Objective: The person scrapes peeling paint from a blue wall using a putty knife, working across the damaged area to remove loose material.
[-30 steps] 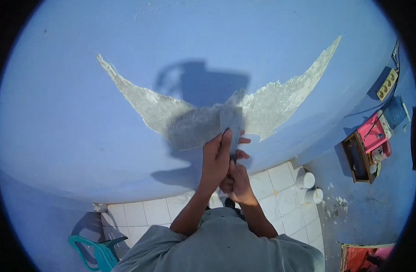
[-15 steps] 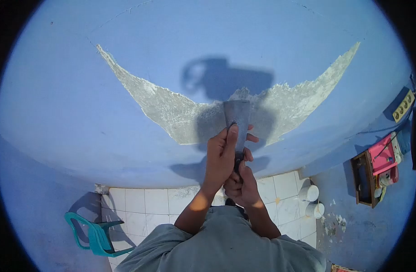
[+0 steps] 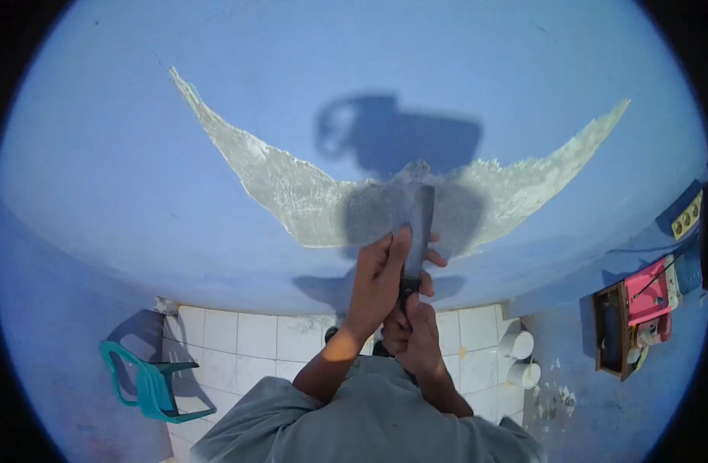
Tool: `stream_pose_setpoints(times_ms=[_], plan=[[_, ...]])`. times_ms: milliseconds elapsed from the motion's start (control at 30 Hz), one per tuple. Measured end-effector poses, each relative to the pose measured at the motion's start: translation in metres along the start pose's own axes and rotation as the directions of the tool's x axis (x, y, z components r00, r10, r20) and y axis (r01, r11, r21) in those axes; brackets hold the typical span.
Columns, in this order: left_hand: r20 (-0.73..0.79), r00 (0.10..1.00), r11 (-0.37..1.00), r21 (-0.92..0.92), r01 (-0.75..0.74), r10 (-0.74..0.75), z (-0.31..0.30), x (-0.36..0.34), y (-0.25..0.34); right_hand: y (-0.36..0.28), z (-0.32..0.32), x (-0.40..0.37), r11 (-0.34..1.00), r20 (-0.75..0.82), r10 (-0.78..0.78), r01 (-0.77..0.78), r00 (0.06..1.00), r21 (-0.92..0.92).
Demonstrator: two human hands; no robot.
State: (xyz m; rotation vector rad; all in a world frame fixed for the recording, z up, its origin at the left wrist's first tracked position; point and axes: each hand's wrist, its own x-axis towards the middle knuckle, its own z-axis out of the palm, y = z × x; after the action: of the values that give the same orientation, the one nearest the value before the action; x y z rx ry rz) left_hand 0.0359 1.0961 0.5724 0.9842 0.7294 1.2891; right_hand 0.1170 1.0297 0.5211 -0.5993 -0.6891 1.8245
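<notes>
Both of my hands are on one scraper (image 3: 420, 216), a flared grey metal blade with a dark handle, pointing up toward the wall. My left hand (image 3: 379, 276) grips the blade, thumb pressed on its near face and fingers showing past the far side. Lower down, my right hand (image 3: 418, 339) is closed around the handle. The blade's wide edge overlaps a bare grey plaster patch (image 3: 292, 193), just below a small ragged peak in its upper border. Blue paint (image 3: 238, 62) surrounds this curved patch, and shadows fall over its middle.
A teal plastic chair (image 3: 155, 390) is at the lower left on the white tiled floor (image 3: 257, 336). Two white buckets (image 3: 516, 345) sit by the right wall. Farther right are a wooden shelf (image 3: 613, 332), a pink item (image 3: 647, 293) and a power strip (image 3: 687, 214).
The view has tilted a little, so the chair sits farther left and the shelf lower. My hands and the scraper appear slightly lower and farther right, with the same grip.
</notes>
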Motion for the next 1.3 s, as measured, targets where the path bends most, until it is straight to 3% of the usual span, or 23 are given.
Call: stream_pose_setpoints(times_ms=[233, 300, 367, 467, 533, 633, 867, 967, 1067, 1133, 1300], plan=[[-0.027, 1.0, 1.0, -0.01, 0.006, -0.007, -0.001, 0.0, -0.002, 0.003, -0.013, 0.008, 1.0, 0.05, 0.006, -0.006, 0.999, -0.006], [-0.024, 0.997, 0.997, 0.025, -0.068, 0.069, -0.002, 0.009, -0.004, -0.002, -0.013, 0.017, 0.999, 0.091, -0.02, 0.023, 0.996, -0.033], [-0.015, 0.998, 0.998, 0.026, -0.062, 0.062, -0.002, 0.014, 0.008, -0.003, -0.008, 0.022, 1.0, -0.006, -0.006, 0.006, 1.0, 0.006], [-0.026, 0.999, 0.999, 0.044, -0.026, 0.027, 0.001, 0.012, 0.016, -0.01, 0.011, 0.023, 0.988, 0.002, -0.082, 0.082, 0.997, -0.13], [-0.021, 0.997, 0.995, 0.06, -0.078, 0.079, 0.001, 0.012, 0.016, -0.004, -0.009, 0.027, 0.993, 0.07, -0.051, 0.057, 0.996, -0.099], [-0.024, 0.998, 0.998, 0.04, -0.052, 0.053, -0.003, 0.007, -0.008, 0.005, -0.019, 0.016, 1.0, 0.019, -0.011, 0.011, 1.0, -0.012], [0.033, 0.998, 0.999, -0.012, -0.044, 0.044, -0.006, 0.012, -0.004, -0.002, -0.003, 0.013, 0.989, -0.019, -0.023, 0.02, 1.0, -0.149], [0.033, 0.998, 0.997, -0.034, 0.063, -0.062, -0.007, 0.004, -0.002, -0.001, -0.008, 0.008, 0.986, -0.049, -0.016, 0.008, 0.999, -0.165], [0.045, 0.999, 1.0, -0.016, -0.006, 0.007, -0.003, 0.012, -0.001, -0.009, -0.005, 0.013, 0.984, -0.019, -0.052, 0.048, 0.998, -0.174], [0.055, 0.997, 0.999, 0.015, 0.052, -0.053, -0.008, 0.013, 0.0, -0.006, 0.005, 0.016, 0.988, -0.099, -0.03, 0.015, 0.995, -0.153], [0.02, 1.0, 1.0, -0.017, 0.024, -0.023, 0.0, 0.007, -0.006, -0.01, -0.008, 0.013, 0.978, -0.039, -0.068, 0.059, 0.997, -0.2]])
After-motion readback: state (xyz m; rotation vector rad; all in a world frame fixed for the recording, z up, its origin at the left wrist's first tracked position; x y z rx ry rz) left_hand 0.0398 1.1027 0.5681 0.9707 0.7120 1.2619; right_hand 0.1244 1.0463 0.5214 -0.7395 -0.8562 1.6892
